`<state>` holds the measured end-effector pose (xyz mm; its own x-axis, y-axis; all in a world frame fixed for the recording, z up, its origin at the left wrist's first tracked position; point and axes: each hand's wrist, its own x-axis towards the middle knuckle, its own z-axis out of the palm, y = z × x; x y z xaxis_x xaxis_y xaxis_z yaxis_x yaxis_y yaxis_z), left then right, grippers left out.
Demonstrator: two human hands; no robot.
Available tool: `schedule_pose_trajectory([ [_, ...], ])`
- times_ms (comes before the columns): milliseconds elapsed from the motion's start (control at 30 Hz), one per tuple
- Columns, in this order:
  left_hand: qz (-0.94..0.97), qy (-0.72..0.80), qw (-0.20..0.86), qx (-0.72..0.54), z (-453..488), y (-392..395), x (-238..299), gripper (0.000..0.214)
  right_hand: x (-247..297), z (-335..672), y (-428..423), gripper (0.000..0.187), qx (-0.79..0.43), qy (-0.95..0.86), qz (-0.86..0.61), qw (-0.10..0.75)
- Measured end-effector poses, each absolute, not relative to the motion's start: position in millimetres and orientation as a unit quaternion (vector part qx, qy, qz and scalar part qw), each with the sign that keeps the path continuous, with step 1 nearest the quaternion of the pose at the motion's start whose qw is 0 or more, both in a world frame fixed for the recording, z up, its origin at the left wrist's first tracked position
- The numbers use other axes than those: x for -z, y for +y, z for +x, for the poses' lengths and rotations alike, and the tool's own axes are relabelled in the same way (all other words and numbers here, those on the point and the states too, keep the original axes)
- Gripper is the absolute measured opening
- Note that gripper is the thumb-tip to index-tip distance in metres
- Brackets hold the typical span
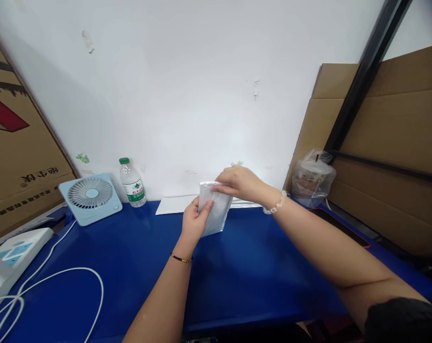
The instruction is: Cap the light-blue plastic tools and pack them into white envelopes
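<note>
A flat, silvery-white padded pouch (216, 212) is held upright and slightly tilted above the blue table. My left hand (195, 216) grips its left side, with the thumb lying across the front face. At the upper right edge of the pouch, my right hand (239, 182) pinches the top, fingers folded over it. What the pouch contains, if anything, cannot be seen. Behind it, a flat white sheet or packet (175, 205) lies on the table against the wall, partly covered by the pouch and my hands.
A light blue fan (92, 195) and a green-capped water bottle (133, 185) stand at the back left. White cables loop near a power strip (19, 257). To the right are a bagged cup (312, 178), a dark flat item (339, 226) and cardboard (405, 157).
</note>
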<state>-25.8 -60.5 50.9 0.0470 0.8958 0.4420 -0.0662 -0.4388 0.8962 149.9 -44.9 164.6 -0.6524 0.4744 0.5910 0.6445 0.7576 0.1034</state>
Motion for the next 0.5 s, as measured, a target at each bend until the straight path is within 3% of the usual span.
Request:
schedule_pose_trajectory([
  [133, 0.490, 0.391, 0.321, -0.710, -36.8, -52.7, -52.1, 0.041, -155.7, 190.4, -0.5, 0.045, 0.070, -0.748, -0.510, 0.419],
  [200, 0.381, 0.420, 0.339, -0.750, -44.8, -46.6, -52.0, 0.038, -141.5, 220.8, 23.1, 0.044, -0.025, -0.637, -0.631, 0.442],
  [367, 0.069, 0.406, 0.582, -0.701, -54.2, -34.4, -48.2, 0.014, -92.0, 271.7, 47.6, 0.034, -0.044, -0.506, -0.769, 0.388],
  [500, -0.023, 0.421, 0.619, -0.663, -50.4, -29.3, -41.5, 0.016, -75.9, 253.2, 45.8, 0.036, 0.065, -0.515, -0.767, 0.378],
])
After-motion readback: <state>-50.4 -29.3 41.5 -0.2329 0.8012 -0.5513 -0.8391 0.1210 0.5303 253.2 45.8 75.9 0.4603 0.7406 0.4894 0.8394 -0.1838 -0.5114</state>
